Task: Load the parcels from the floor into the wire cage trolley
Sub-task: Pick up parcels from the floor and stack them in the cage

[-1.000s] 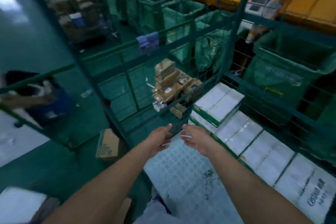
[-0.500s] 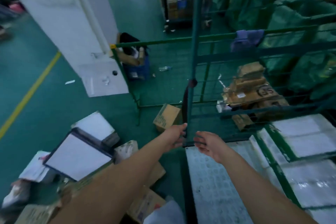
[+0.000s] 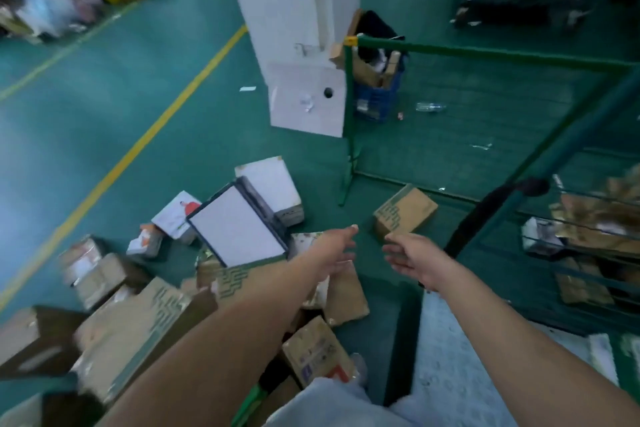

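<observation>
Both hands reach forward empty, left hand [image 3: 337, 253] and right hand [image 3: 410, 258] with fingers loosely spread. Green floor [image 3: 145, 87] carries the parcels [image 3: 138, 319], heaped at seven o'clock. Wire cage trolley [image 3: 540, 156] stands at three o'clock; a small brown box [image 3: 405, 211] lies at twelve o'clock, near the fingertips.

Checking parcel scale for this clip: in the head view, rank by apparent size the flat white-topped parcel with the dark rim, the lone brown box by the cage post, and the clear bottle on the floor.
1. Flat white-topped parcel, largest.
2. Lone brown box.
3. Clear bottle, smallest, though it lies farther away, so its true size is unsure.
</observation>
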